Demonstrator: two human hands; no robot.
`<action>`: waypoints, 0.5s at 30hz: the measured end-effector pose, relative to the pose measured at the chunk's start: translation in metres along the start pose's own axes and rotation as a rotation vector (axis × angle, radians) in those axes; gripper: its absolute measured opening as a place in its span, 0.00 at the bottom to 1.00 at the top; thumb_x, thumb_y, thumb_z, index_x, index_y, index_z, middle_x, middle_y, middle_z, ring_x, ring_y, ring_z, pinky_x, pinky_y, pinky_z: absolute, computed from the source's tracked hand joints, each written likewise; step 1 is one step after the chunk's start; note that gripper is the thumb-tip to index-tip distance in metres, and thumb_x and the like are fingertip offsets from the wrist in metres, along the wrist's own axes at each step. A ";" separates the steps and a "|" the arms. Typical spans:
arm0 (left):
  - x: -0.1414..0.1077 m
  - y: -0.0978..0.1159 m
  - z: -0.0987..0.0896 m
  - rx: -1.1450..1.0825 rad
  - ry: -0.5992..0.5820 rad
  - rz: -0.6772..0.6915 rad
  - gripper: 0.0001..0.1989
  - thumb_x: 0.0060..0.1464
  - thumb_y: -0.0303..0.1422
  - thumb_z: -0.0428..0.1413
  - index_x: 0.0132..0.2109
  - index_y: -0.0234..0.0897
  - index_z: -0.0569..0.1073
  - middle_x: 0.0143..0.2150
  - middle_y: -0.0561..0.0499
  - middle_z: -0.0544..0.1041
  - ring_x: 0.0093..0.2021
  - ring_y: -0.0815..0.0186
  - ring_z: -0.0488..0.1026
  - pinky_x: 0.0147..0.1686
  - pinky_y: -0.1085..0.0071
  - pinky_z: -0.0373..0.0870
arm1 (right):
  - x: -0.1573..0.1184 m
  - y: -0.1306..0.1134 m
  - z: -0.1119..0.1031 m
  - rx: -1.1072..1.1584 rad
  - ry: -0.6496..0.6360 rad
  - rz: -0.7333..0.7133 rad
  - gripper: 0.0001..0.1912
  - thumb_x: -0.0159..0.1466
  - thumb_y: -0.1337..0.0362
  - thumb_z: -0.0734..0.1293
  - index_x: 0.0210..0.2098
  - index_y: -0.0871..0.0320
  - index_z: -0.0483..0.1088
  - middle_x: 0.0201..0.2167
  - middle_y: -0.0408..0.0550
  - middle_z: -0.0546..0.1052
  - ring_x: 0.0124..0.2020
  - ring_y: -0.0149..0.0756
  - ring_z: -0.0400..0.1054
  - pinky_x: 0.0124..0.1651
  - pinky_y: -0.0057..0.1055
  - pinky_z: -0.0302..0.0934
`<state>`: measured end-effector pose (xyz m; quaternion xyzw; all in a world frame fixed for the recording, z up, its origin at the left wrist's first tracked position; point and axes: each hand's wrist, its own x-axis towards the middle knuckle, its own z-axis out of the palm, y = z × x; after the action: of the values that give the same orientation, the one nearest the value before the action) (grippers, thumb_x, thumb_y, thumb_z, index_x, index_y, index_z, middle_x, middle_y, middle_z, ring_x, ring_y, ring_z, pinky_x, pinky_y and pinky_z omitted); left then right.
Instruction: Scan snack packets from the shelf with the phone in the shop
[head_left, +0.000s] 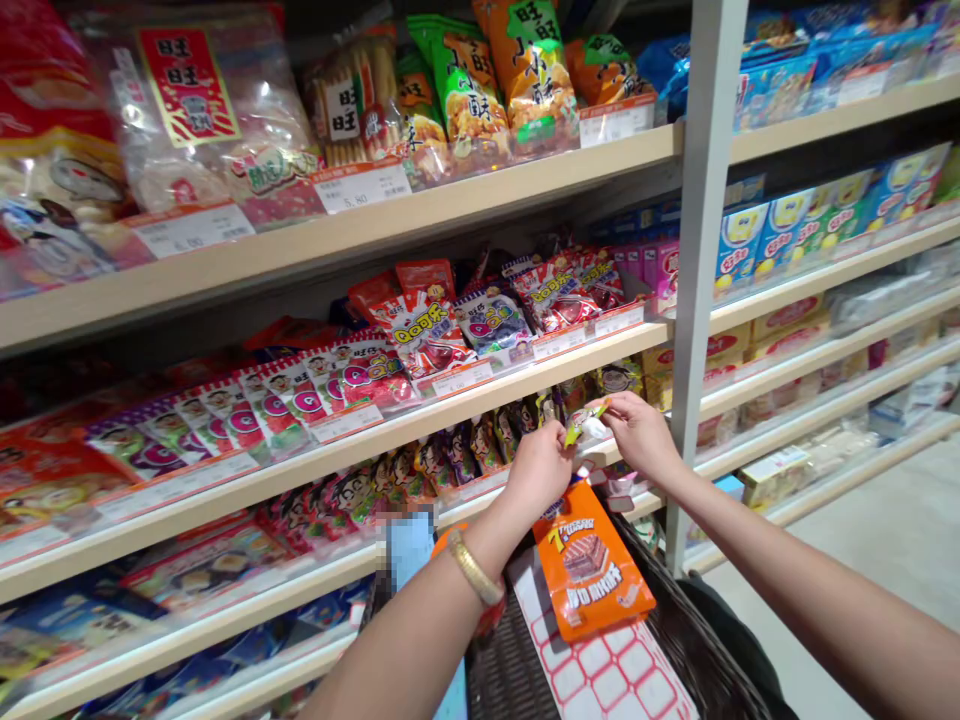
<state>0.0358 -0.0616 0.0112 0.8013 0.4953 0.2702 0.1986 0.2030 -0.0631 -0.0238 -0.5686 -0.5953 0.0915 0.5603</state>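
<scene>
A small green and white snack packet (587, 425) is held up between my two hands in front of the shelves. My left hand (541, 464) pinches its left end, and my right hand (639, 432) grips the right end; what is printed on it is too small to read. Beneath them, an orange bag of wafers (589, 575) lies in a dark wicker basket (491, 675). Under that bag is a white sheet or pack with a red grid pattern (630, 675). My left wrist wears a gold bangle (472, 568).
Bagged gummies (300, 395) line the middle shelf, with small cartoon-printed packets (450, 455) one level below. Larger snack bags (487, 85) stand on the top shelf. A grey upright post (701, 260) divides off the right bay, which holds blue boxes (776, 240). Floor (862, 560) shows at right.
</scene>
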 end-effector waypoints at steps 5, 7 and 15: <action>0.039 -0.011 0.021 -0.053 0.037 -0.097 0.10 0.54 0.24 0.53 0.26 0.40 0.66 0.23 0.52 0.74 0.27 0.64 0.73 0.32 0.71 0.65 | 0.028 0.032 0.019 -0.095 -0.046 0.123 0.14 0.61 0.69 0.61 0.27 0.57 0.77 0.32 0.49 0.79 0.37 0.39 0.73 0.42 0.34 0.66; 0.049 -0.019 0.029 -0.088 0.046 -0.137 0.09 0.55 0.25 0.53 0.27 0.39 0.68 0.23 0.51 0.75 0.27 0.65 0.75 0.32 0.71 0.67 | 0.035 0.041 0.027 -0.134 -0.100 0.175 0.12 0.64 0.68 0.62 0.30 0.58 0.77 0.32 0.49 0.78 0.36 0.38 0.73 0.42 0.34 0.66; 0.058 -0.035 0.057 -0.252 0.078 -0.248 0.04 0.57 0.31 0.57 0.36 0.34 0.73 0.32 0.42 0.81 0.35 0.59 0.81 0.35 0.69 0.73 | 0.051 0.057 0.042 -0.202 -0.313 0.260 0.17 0.68 0.58 0.66 0.54 0.57 0.68 0.54 0.52 0.72 0.49 0.40 0.71 0.50 0.43 0.69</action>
<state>0.0690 0.0030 -0.0395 0.6917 0.5601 0.3345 0.3097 0.2168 0.0177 -0.0524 -0.6728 -0.6027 0.1898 0.3848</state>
